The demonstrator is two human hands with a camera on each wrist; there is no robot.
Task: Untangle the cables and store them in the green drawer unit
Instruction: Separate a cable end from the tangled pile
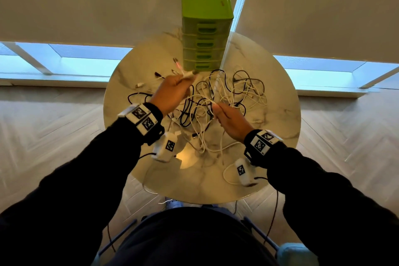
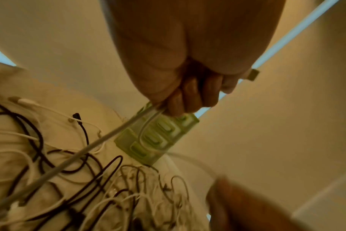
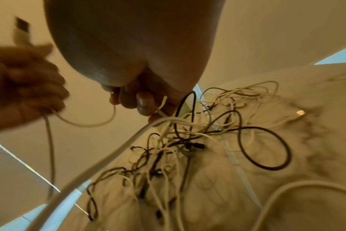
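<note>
Our left hand (image 1: 170,93) curls round a white cable (image 3: 49,140) near its plug; our right hand (image 1: 230,119) seemingly pinches the same cable above the tangle (image 1: 216,101) before the green drawer unit (image 1: 205,19). We should draw slowly, freeing loops.

A lime-green plastic drawer unit (image 1: 206,21) with paler, translucent green drawer fronts stands at the far edge of the round tabletop of cream marble veined in grey-brown (image 1: 278,119). Across the table's middle lies a tangle of thin white and black cables (image 1: 226,97). Both forearms wear black sleeves (image 1: 90,170), and each wrist carries a black band with white blocks printed in black-and-white square markers (image 1: 143,120). The floor is pale wood in a herringbone pattern (image 1: 345,136).
</note>
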